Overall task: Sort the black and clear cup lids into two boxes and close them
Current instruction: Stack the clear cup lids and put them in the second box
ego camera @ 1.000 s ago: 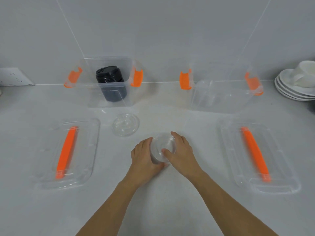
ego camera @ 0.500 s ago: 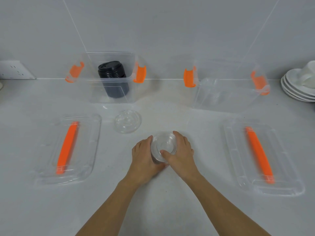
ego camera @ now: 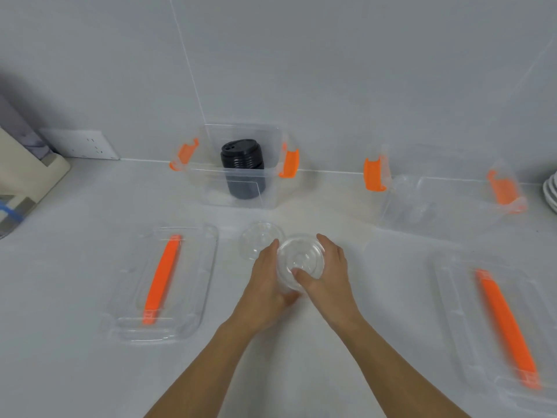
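Both hands wrap a stack of clear cup lids at the middle of the counter, my left hand on its left side and my right hand on its right with the thumb on top. One loose clear lid lies flat just behind and left of the stack. A stack of black lids stands inside the left clear box. The right clear box with orange latches stands at the back right; what it holds is hard to tell.
Two clear box covers with orange handles lie flat, one at the left, one at the right. White plates sit at the right edge. A wall socket and a beige object are at the far left.
The held clear stack has moved a little away from me, closer to the loose lid. The view has shifted right and down, showing more of the left counter.
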Action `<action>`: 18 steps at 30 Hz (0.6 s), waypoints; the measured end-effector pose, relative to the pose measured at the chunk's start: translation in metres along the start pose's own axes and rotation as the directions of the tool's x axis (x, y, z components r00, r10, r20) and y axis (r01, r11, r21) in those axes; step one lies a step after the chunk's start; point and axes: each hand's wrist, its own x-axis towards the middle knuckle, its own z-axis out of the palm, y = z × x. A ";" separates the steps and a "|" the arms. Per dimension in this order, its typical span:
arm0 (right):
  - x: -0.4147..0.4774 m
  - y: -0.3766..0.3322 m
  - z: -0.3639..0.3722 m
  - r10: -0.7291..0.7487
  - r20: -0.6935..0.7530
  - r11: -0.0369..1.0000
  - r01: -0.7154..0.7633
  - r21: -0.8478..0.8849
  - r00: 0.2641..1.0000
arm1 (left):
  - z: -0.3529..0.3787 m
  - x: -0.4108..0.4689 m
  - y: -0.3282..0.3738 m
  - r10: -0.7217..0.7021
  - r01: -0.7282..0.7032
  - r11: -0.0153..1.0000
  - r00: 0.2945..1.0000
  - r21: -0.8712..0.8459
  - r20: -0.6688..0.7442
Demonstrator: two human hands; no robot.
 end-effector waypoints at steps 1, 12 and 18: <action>0.004 -0.006 0.003 -0.013 -0.002 1.000 0.013 0.006 1.000 | -0.005 0.004 0.000 0.001 -0.001 1.000 1.000 -0.027 -0.016; 0.050 -0.052 0.044 -0.063 0.031 0.998 0.064 -0.015 0.998 | -0.062 0.045 -0.013 0.059 -0.043 0.992 0.989 0.121 -0.132; 0.072 -0.053 0.065 0.001 0.058 0.998 0.003 -0.062 0.998 | -0.069 0.063 -0.033 -0.026 0.043 0.991 0.991 0.126 -0.133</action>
